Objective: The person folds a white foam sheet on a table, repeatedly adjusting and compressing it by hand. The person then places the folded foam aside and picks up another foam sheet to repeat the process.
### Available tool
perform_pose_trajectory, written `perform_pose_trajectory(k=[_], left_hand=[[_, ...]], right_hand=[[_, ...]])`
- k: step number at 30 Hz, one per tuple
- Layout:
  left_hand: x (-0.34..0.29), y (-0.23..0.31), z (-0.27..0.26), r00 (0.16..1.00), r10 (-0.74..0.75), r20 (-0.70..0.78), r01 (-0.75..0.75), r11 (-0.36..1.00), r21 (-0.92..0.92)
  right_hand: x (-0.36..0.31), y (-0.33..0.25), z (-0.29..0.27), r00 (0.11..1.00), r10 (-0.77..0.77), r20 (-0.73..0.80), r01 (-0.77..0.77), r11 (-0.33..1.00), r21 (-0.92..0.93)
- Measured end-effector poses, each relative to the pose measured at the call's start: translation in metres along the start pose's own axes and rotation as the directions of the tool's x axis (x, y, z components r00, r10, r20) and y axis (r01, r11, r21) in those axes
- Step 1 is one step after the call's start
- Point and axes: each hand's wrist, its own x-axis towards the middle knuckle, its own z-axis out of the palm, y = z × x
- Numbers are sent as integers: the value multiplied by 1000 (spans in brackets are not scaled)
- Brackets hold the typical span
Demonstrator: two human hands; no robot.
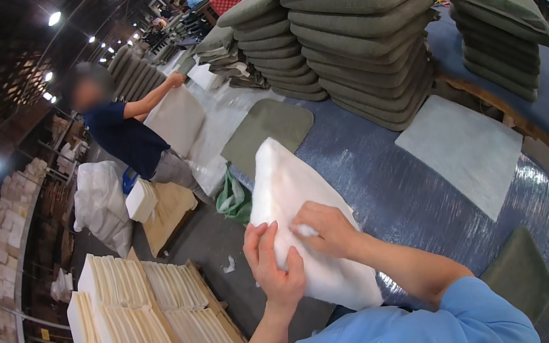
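Observation:
A thick white cushion pad (pixel 302 188), wrapped in fluffy wadding, stands tilted in front of my body at the table's near edge. My left hand (pixel 276 263) grips its left side, with the fingers curled over the face. Against the middle of the pad, my right hand (pixel 327 229) is closed in a pinch on a small white tuft of wadding (pixel 307 230). Whether that tuft is still joined to the pad, I cannot tell. Just beyond the pad, a flat olive-green cushion cover (pixel 267 126) lies on the table.
The table (pixel 367 164) has a shiny plastic-wrapped top. Tall stacks of green cushions (pixel 361 36) stand at its far side, with more (pixel 498 35) at right. A pale sheet (pixel 464 145) lies nearby. Foam pads (pixel 147 321) fill a pallet at lower left. A co-worker (pixel 121 131) handles a beige piece.

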Motion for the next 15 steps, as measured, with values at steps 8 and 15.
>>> perform_pose_trajectory(k=[8, 15], left_hand=[[1, -5, 0, 1000, 19, -21, -20, 999, -26], [0, -1, 0, 1000, 5, -4, -5, 1000, 12]], right_hand=[[-42, 22, -25, 913, 379, 150, -379, 925, -31], [42, 23, 0, 983, 109, -146, -95, 990, 104]])
